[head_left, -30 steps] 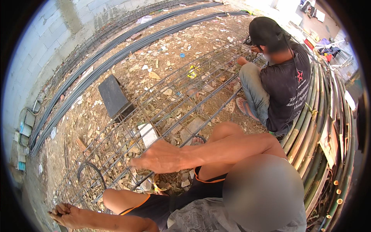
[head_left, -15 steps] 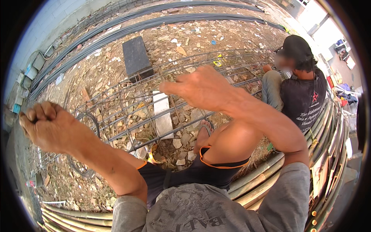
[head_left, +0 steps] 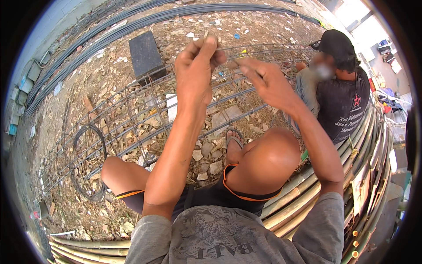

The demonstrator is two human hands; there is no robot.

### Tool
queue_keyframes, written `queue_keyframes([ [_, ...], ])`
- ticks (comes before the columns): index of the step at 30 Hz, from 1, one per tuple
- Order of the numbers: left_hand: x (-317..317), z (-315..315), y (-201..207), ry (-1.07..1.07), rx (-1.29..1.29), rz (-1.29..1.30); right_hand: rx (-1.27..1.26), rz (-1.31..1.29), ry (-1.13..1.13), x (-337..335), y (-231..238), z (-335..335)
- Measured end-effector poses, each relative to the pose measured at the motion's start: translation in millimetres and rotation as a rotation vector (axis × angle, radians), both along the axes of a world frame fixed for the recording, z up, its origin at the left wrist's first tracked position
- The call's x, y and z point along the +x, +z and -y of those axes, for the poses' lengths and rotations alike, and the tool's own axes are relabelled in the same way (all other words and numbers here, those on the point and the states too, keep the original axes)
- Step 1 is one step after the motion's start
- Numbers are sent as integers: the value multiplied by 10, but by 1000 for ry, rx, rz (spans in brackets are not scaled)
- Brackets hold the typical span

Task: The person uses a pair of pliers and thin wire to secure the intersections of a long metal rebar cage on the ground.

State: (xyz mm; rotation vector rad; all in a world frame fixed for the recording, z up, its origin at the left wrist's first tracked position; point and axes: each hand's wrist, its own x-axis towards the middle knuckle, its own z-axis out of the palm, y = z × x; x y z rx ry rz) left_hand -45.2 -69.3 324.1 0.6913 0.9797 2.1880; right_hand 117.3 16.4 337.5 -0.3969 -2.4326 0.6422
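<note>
Both my hands are raised in front of me, above the long cage of steel reinforcing bars (head_left: pixel 127 119). My left hand (head_left: pixel 195 66) is closed, thumb pressed against the curled fingers, and a small tip sticks up beyond the thumb. To its right, my right hand (head_left: pixel 272 86) is closed in a pinch, with a thin dark piece showing along its fingers. What either hand grips is too small to name. The fingertips of the two hands come near each other. A coil of thin dark wire (head_left: pixel 74 156) stands on the left part of the cage.
A dark rectangular block (head_left: pixel 146 55) lies beyond the cage, with bundled steel bars (head_left: pixel 184 9) farther back. A co-worker in a black cap and shirt (head_left: pixel 340 97) sits close at right. Bamboo poles (head_left: pixel 292 209) lie behind me, and broken rubble (head_left: pixel 215 167) surrounds my foot.
My left hand has swung from the far left to the middle and up. My right hand has shifted right, so the hands are now near each other. My view has also shifted slightly.
</note>
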Motion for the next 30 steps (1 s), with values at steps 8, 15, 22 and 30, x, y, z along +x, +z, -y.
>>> queue_keyframes([
  [8, 382, -698, -1217, -329, -365, 641, -332, 153, -371, 306, -822, -310],
  [15, 783, -1205, -2454, -620, -655, 928, -724, 136, -542, 900, -1813, -696],
  [22, 969, -1348, -3184, -801, -1018, -68, -712, 489, -965, 1628, -2430, -842],
  [30, 1276, -1553, -3284, -806, -923, -612, 5, 1046, -425, 921, -2309, -1801],
])
